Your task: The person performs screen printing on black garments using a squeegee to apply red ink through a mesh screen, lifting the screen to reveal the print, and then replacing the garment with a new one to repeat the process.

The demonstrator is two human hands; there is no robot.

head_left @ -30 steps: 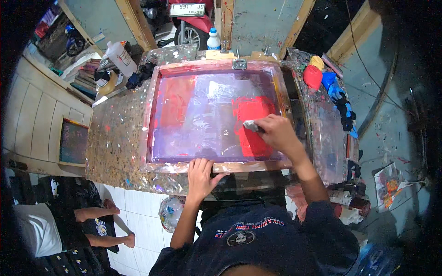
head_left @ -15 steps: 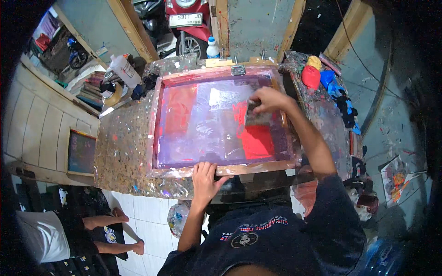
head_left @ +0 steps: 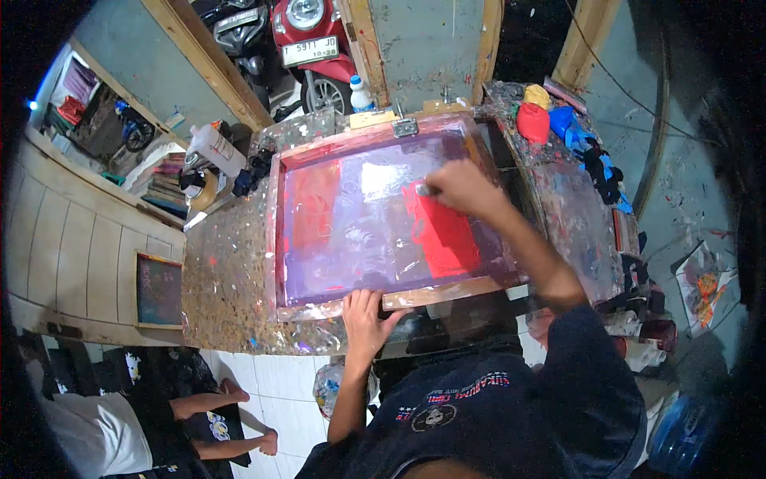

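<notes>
A wooden screen printing frame [head_left: 455,290] lies on the paint-spattered table, hinge-clamped at its far edge. Its purple mesh [head_left: 351,239] bears a faded red patch at left and wet bright red ink [head_left: 448,243] at right. My right hand [head_left: 463,188] is closed around a squeegee [head_left: 423,190] at the far end of that ink; only a small pale part shows, with the blade hidden. My left hand [head_left: 365,323] grips the frame's near rail, fingers over the top and thumb out to the side.
White bottles [head_left: 217,150] and a jar [head_left: 199,190] stand at the far left. Red [head_left: 533,122] and blue bundles lie at the far right. A red motorbike [head_left: 315,52] is parked behind the table. Another person's legs [head_left: 211,405] show at lower left.
My right hand with the squeegee has turned, and its blade no longer shows. More bright red ink is visible below it. My left hand stays on the rail; the whole view has tilted slightly.
</notes>
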